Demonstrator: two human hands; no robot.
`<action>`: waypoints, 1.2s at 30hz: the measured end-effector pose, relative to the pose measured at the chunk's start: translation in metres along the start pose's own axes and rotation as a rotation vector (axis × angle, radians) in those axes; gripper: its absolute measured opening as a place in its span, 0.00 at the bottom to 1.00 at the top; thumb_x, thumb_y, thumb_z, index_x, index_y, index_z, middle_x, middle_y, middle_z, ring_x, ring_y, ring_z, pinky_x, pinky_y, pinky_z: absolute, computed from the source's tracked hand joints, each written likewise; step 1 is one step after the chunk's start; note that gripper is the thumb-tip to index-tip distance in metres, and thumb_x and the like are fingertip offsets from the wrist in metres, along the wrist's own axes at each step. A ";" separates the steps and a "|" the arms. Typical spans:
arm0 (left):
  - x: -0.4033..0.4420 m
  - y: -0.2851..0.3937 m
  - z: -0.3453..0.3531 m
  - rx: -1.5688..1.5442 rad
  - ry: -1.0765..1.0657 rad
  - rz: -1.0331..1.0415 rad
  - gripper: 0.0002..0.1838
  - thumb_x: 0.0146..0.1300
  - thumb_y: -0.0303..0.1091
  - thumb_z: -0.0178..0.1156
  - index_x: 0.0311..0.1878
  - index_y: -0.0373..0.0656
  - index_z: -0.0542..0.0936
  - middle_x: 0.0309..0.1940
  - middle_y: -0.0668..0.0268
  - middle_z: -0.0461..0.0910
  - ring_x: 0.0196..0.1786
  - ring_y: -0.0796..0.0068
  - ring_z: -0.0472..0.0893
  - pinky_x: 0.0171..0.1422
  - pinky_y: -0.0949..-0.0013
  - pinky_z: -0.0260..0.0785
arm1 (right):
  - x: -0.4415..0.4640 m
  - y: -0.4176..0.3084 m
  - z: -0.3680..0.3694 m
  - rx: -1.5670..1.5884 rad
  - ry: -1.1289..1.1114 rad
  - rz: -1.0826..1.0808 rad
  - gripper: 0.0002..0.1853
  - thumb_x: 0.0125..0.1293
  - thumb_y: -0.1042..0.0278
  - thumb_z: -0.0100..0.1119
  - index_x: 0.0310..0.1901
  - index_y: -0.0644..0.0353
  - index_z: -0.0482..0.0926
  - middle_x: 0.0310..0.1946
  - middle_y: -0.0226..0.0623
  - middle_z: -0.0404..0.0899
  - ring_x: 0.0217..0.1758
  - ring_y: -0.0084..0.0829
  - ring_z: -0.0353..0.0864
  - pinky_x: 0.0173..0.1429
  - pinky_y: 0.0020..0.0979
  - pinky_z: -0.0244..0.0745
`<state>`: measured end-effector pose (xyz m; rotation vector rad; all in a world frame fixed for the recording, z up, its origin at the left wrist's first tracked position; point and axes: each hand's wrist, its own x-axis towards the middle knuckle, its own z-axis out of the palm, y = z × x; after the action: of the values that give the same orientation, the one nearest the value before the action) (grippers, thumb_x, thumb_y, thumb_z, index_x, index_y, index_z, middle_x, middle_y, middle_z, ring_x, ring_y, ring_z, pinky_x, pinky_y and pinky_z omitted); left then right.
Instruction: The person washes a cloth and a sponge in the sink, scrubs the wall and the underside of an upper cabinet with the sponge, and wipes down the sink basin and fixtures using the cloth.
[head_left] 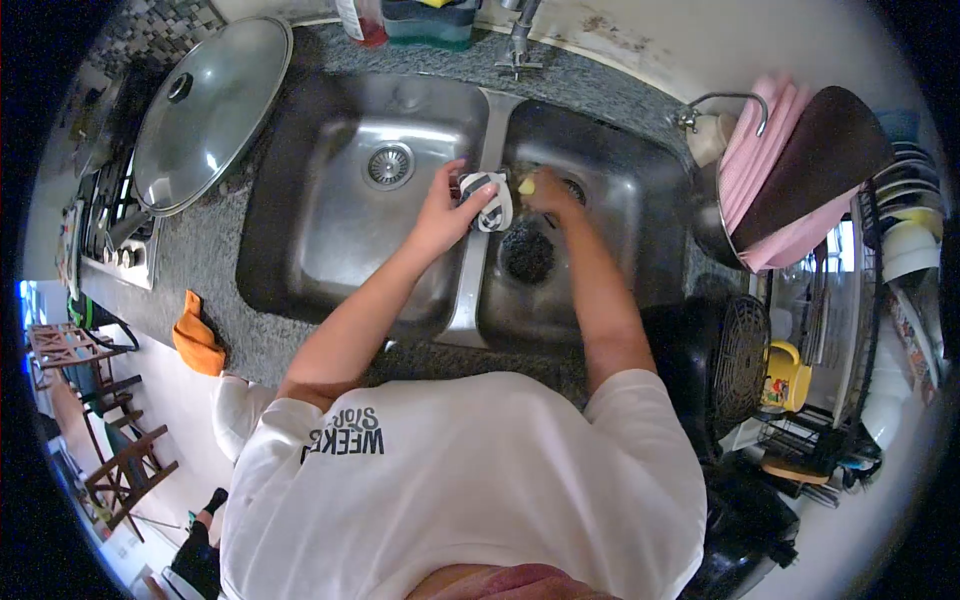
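Washing seems in hand: over the sink divider (470, 280) the left hand (447, 214) grips a striped item (490, 210); right of the divider, the right hand (549, 196) seems closed on a yellow piece (527, 187); scrubbing would call for a steady left hold

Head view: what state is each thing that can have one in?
Left hand: closed on the striped item
Right hand: curled at the yellow piece, grip unclear
Dark round item: lying in right basin
Left drain: uncovered
Orange cloth: bunched up
Glass lid: knob side toward camera
Tap at top: flow unclear
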<state>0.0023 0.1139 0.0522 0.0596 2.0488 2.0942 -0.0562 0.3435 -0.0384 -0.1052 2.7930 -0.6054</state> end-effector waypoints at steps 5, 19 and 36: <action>-0.027 -0.004 -0.006 0.373 0.293 0.331 0.34 0.55 0.43 0.59 0.59 0.35 0.58 0.49 0.50 0.61 0.52 0.59 0.64 0.59 0.60 0.56 | -0.011 -0.035 -0.065 0.585 0.681 0.147 0.24 0.48 0.52 0.65 0.39 0.63 0.72 0.39 0.48 0.72 0.41 0.41 0.73 0.46 0.38 0.69; -0.078 -0.012 0.035 1.208 -0.183 0.729 0.36 0.43 0.58 0.64 0.57 0.58 0.68 0.60 0.56 0.57 0.66 0.51 0.53 0.62 0.35 0.38 | 0.166 -0.009 -0.188 0.798 1.662 0.346 0.07 0.46 0.80 0.59 0.29 0.64 0.76 0.39 0.49 0.71 0.42 0.44 0.71 0.49 0.41 0.66; -0.072 -0.015 0.030 1.051 -0.235 0.629 0.35 0.39 0.53 0.68 0.53 0.53 0.70 0.59 0.53 0.58 0.63 0.43 0.54 0.61 0.32 0.36 | 0.138 0.010 -0.212 -0.464 1.204 -0.599 0.11 0.45 0.74 0.54 0.34 0.58 0.78 0.36 0.36 0.74 0.44 0.41 0.70 0.49 0.37 0.69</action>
<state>0.0794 0.1305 0.0470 1.1454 2.9237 0.8591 -0.2488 0.4184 0.1070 -0.9959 4.0526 -0.0554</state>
